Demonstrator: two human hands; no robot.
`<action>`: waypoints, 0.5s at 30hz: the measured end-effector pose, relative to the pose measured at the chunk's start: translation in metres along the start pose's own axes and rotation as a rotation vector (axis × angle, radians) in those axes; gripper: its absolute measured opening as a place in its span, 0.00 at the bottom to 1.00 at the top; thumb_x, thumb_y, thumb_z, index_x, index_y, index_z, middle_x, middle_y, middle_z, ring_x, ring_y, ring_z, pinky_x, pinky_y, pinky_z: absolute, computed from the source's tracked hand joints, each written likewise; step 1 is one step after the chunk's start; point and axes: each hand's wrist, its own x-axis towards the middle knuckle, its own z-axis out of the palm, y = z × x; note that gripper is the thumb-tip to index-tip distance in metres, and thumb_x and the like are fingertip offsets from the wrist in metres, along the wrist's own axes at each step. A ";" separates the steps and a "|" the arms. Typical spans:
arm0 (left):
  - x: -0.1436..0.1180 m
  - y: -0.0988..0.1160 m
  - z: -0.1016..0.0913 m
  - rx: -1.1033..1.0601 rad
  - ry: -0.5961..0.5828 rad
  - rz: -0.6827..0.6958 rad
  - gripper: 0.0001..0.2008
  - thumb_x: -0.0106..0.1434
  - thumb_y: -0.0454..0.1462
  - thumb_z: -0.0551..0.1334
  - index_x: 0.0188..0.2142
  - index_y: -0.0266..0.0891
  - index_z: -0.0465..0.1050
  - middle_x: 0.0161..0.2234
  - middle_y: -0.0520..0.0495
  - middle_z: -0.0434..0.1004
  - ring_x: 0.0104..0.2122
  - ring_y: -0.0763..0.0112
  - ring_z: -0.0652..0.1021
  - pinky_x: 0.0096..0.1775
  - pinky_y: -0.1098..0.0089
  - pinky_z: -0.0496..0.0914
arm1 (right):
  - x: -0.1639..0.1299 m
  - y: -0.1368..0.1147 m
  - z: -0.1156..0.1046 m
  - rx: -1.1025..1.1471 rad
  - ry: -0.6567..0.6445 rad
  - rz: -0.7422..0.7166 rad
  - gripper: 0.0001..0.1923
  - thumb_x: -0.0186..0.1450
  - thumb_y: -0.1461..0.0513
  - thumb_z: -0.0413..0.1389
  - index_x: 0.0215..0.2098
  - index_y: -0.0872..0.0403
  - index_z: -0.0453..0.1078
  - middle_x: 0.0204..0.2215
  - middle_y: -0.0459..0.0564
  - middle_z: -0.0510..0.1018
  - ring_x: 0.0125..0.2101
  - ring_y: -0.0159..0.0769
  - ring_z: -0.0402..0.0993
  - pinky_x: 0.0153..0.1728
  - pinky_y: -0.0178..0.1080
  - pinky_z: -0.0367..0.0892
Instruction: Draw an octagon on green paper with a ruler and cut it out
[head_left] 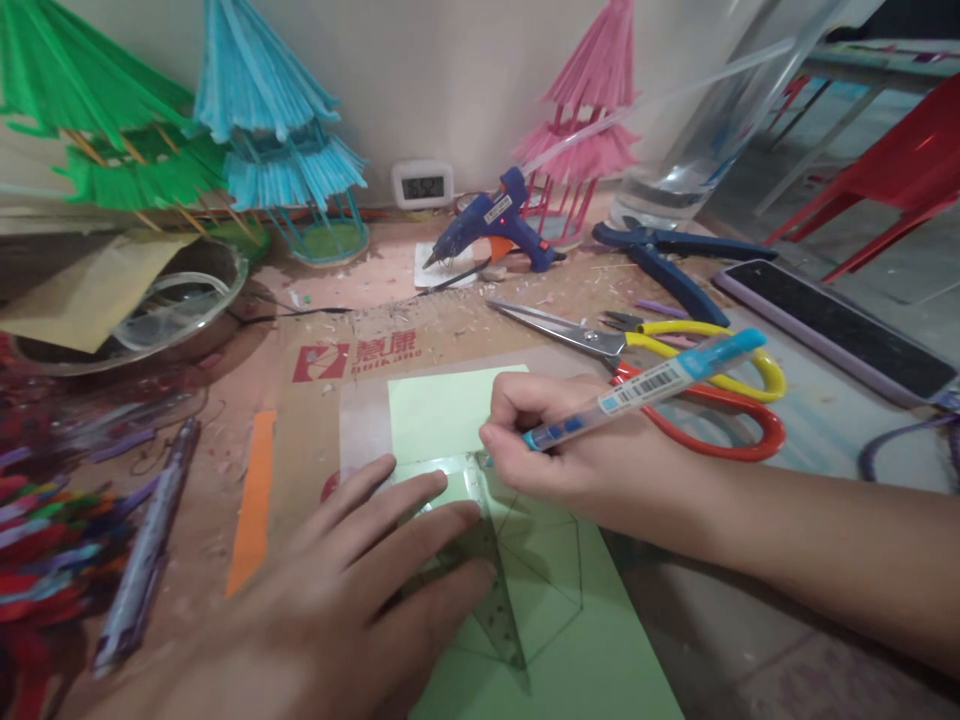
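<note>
Cluttered craft table (352,290), paper-scrap litter, wall behind. Left hand (360,590) flat, fingers spread, pressing a clear set square (480,570) onto green paper (450,410). Several ruled lines already on the sheet; the line along the square's edge looks unfinished. Right hand (570,450) grips a blue pen (645,390), tip at the square's upper corner. Scissors (675,390) just beside, glue gun (495,225) behind; nothing blocks the sheet.

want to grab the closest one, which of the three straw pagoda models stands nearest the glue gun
The pink pagoda, right behind the blue glue gun. The blue pagoda stands further left, the green pagoda furthest left.
</note>
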 end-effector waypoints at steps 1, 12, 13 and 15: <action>0.000 0.000 -0.001 0.002 -0.011 -0.008 0.23 0.66 0.26 0.53 0.53 0.51 0.75 0.56 0.58 0.77 0.62 0.71 0.68 0.70 0.66 0.51 | 0.000 0.000 0.000 0.002 -0.001 0.015 0.11 0.62 0.62 0.53 0.23 0.50 0.58 0.17 0.37 0.61 0.19 0.27 0.53 0.21 0.34 0.51; -0.002 0.000 -0.002 0.006 -0.040 -0.013 0.21 0.66 0.30 0.57 0.53 0.53 0.75 0.56 0.56 0.77 0.60 0.68 0.71 0.68 0.63 0.57 | 0.000 0.000 0.000 0.000 0.008 0.014 0.11 0.62 0.61 0.52 0.23 0.50 0.57 0.16 0.37 0.60 0.18 0.27 0.53 0.21 0.34 0.51; -0.001 0.000 -0.002 0.004 -0.036 -0.014 0.21 0.66 0.29 0.56 0.53 0.53 0.75 0.55 0.56 0.78 0.60 0.69 0.71 0.68 0.64 0.57 | 0.000 0.000 0.000 -0.002 0.005 0.019 0.11 0.62 0.61 0.52 0.23 0.50 0.57 0.16 0.37 0.61 0.18 0.27 0.53 0.21 0.34 0.51; 0.000 0.001 -0.002 0.001 -0.022 -0.019 0.22 0.66 0.27 0.54 0.52 0.52 0.75 0.56 0.57 0.77 0.61 0.72 0.70 0.69 0.67 0.53 | 0.000 -0.001 0.000 -0.005 0.002 0.021 0.11 0.62 0.61 0.52 0.23 0.50 0.58 0.17 0.37 0.61 0.18 0.27 0.53 0.22 0.33 0.51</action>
